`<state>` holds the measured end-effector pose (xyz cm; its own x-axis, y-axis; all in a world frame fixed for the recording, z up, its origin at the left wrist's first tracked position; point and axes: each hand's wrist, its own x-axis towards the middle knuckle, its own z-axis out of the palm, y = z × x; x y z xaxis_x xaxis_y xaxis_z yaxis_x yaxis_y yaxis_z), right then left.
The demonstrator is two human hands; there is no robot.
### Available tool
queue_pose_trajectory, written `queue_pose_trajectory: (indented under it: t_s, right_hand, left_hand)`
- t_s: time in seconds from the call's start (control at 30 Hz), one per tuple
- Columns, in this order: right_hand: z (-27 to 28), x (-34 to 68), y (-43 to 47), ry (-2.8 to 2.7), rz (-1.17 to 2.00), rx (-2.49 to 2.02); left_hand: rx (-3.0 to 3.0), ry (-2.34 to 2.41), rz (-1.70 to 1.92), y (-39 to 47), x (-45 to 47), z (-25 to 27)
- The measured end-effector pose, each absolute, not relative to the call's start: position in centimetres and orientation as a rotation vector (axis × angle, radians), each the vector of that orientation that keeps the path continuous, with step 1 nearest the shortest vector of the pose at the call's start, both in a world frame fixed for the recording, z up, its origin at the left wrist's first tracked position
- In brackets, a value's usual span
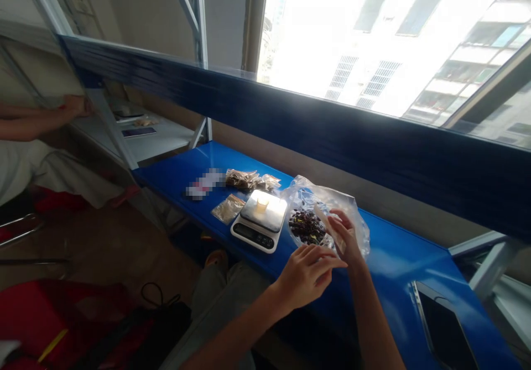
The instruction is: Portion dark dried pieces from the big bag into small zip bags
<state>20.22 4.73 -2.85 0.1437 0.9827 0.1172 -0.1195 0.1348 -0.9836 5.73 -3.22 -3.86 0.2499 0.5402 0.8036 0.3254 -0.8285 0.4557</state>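
Observation:
My right hand (345, 236) is closed on a whitish translucent piece of plastic (322, 215), perhaps a small bag, held over the edge of a large clear plastic bag (360, 227). Dark dried pieces (306, 225) with a few yellow-green bits lie in that large bag. Just to the left and nearer to me is my left hand (307, 273), its fingers bent and somewhat apart, with nothing visible in them. A white digital scale (254, 236) stands left of the bag, and a small pale yellowish cup (261, 204) sits on its metal plate.
Filled clear packets (241, 178) lie behind the scale, and another small packet (228, 208) is left of it. A phone (446, 323) rests at the right of the blue table (398, 254). A blue beam (290, 118) runs above the table. Another person's arm (37, 120) is at far left.

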Motion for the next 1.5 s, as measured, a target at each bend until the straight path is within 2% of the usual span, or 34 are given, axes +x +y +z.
queue_pose_trajectory:
  t_s: [0.27,0.5,0.73,0.93,1.5]
  right_hand:
    - [-2.0,15.7,-2.4,-1.32,1.313,-0.994]
    - [-0.7,15.0,-9.4,-1.585,1.418,-0.947]
    - [-0.4,16.3,-12.4,-1.608,1.25,-0.664]
    - [-0.3,16.0,-13.2,-1.647,1.147,-0.732]
    - [-0.3,15.3,-12.5,-1.488,0.982,-0.797]
  left_hand:
    - [2.517,1.242,1.668,-9.9,-0.7,-2.2]
    - [2.589,1.244,1.561,-14.3,-4.0,-3.1]
    - [2.526,1.163,1.677,-16.2,-3.3,-2.3]
    - [2.597,1.001,1.775,-16.6,-2.9,-1.0]
    - [2.005,0.801,1.856,-13.0,-1.9,-1.8]
